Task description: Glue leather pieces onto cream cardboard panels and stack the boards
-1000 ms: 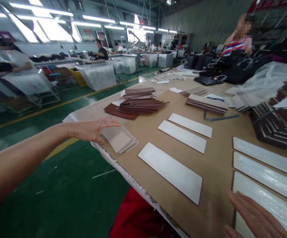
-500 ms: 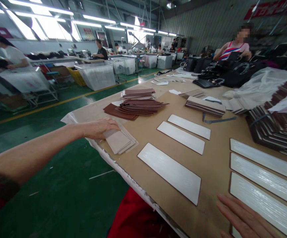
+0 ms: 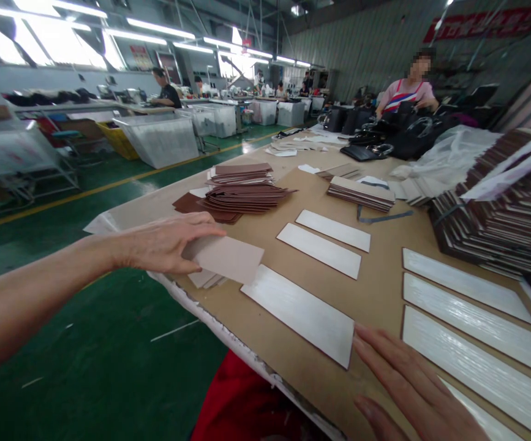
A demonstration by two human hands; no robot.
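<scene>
Between the thumb and fingers of my left hand (image 3: 168,242) is a beige rectangular sheet (image 3: 228,256), raised over a small stack of similar beige sheets (image 3: 205,279). Its right corner comes up to the near white panel (image 3: 304,315), a dark-edged strip with a shiny face; I cannot tell whether they touch. My right hand (image 3: 412,386) has its fingers stretched out, the tips at the right end of that panel. Two narrower white panels (image 3: 323,250) lie farther back. More glossy white panels (image 3: 471,334) lie in a row to the right, partly behind my right hand.
Brown leather-like pieces (image 3: 247,197) are piled behind my left hand. A bundle of strips (image 3: 361,193) and a tall brown-and-white stack (image 3: 499,208) stand farther right. Black bags (image 3: 366,147) lie at the back near a person (image 3: 405,98). The table edge (image 3: 228,343) runs along my front left.
My left hand has lifted a beige sheet off the stack and carried it right toward the near panel. My right hand has moved left to that panel's end. The view has shifted slightly.
</scene>
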